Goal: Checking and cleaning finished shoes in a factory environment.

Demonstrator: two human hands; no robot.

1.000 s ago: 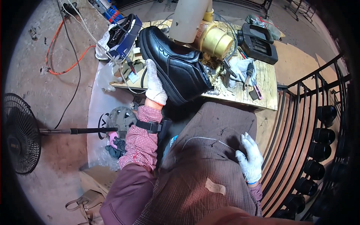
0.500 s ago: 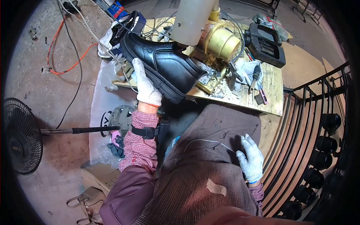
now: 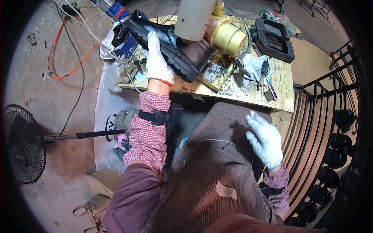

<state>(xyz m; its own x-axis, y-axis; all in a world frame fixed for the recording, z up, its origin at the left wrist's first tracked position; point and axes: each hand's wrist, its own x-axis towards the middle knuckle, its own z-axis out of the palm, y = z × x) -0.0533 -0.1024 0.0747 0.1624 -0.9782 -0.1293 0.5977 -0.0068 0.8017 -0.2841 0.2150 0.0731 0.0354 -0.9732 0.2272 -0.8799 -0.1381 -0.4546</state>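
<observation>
In a white knit glove, my left hand [image 3: 157, 64] grips a black leather shoe [image 3: 171, 48] along its thick, ridged sole. The shoe is tilted, its sole turned partly toward me, with the toe pointing up and left. Its heel end lies beneath a pale upright cylinder [image 3: 194, 19], which hides part of the shoe's opening. A yellow cylindrical fitting [image 3: 229, 37] juts out just right of that cylinder. My right hand [image 3: 266, 138], also gloved in white, hovers over my brown apron [image 3: 217, 155] at the right thigh, fingers stretched and holding nothing.
On the wooden bench [image 3: 285, 91] lie pliers [image 3: 241, 70], a screwdriver [image 3: 264, 72], a white rag [image 3: 254, 66] and dark scraps. A black plastic case [image 3: 274, 46] sits at the back right. Black racks [image 3: 307, 128] with shoes stand to my right, a fan [image 3: 25, 143] to my left.
My left hand has raised the shoe away from me and rolled it, so more sole shows and its heel end is under the cylinder. My right hand has lifted up and slightly right.
</observation>
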